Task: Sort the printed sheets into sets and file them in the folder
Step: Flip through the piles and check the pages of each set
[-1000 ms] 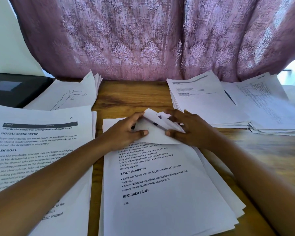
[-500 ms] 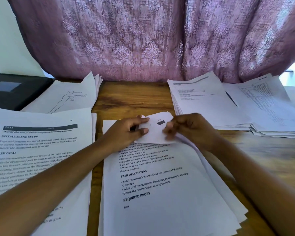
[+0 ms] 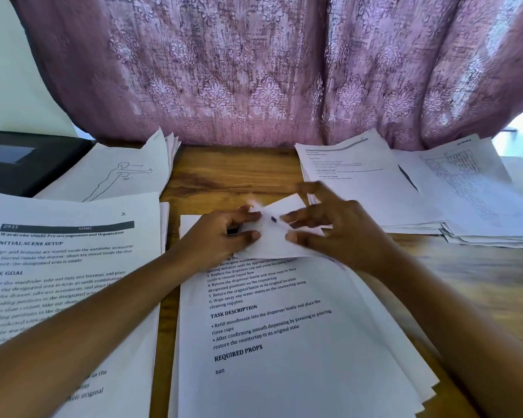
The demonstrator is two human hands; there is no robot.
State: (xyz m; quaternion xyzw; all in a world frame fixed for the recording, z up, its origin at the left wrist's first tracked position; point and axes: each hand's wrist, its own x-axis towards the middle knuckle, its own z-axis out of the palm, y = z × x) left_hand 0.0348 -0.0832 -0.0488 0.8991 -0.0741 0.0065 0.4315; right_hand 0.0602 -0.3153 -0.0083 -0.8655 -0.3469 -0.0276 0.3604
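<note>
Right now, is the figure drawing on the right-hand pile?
No, the figure drawing lies on the left side of the table, next to the black folder.

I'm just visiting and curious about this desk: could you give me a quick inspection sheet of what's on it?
Surface: wooden table, mostly under paper.
Job's things: centre stack, left stack, drawing sheet, right stacks; black folder far left.
Clutter: nothing seen.
Hands: left hand pinches the top sheet at its folded end; right hand touches it, blurred, grip unclear.
Cables: nothing seen.
Surroundings: pink curtain behind; pale wall at left.
</note>
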